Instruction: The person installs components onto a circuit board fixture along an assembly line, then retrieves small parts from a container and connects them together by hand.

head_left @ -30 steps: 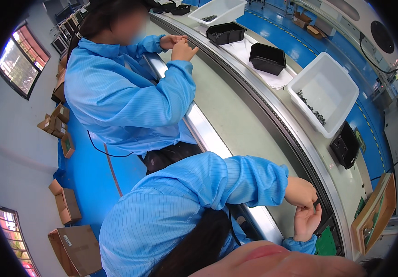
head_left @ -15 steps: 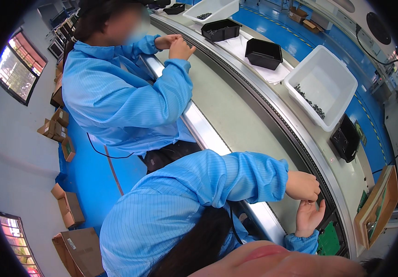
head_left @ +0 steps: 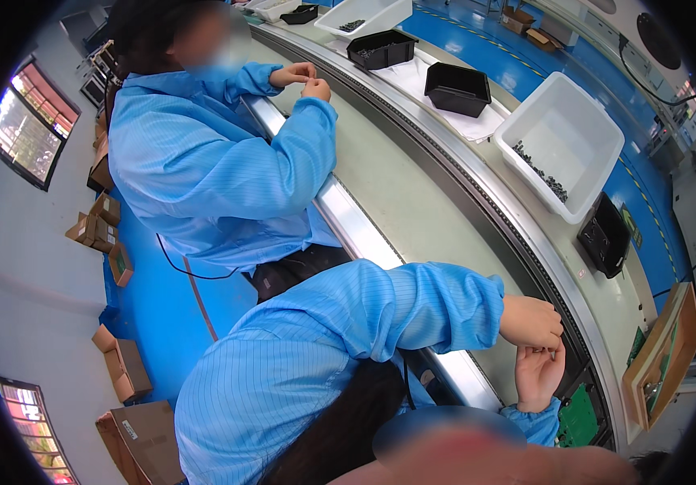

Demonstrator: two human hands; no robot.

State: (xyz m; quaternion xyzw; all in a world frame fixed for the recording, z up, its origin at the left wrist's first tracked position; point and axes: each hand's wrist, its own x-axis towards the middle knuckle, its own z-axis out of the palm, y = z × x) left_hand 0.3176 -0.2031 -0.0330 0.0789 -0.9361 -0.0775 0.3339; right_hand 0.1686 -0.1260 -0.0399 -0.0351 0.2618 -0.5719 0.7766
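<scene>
My left hand (head_left: 531, 322), in a blue striped sleeve, reaches over the conveyor's inner edge with its fingers bent down and pressed together. Just below it, my right hand (head_left: 537, 378) is turned palm up, its curled fingertips and thumb meeting the left fingers. Whatever is pinched between the hands is too small or hidden to name. Beside the right wrist lies a green circuit board (head_left: 579, 414) in a dark holder, partly covered by the right sleeve.
A co-worker in blue (head_left: 218, 153) stands upstream at the conveyor belt (head_left: 412, 194), hands together. Along the far ledge are a white bin (head_left: 586, 121) of small dark parts, black bins (head_left: 457, 89) (head_left: 605, 236) and a wooden tray (head_left: 679, 356). Cardboard boxes (head_left: 126, 364) sit on the floor.
My right thumb and fingers have closed up against my left fingers; before, the thumb stood apart. The co-worker's hands have shifted slightly, and the view has moved a little.
</scene>
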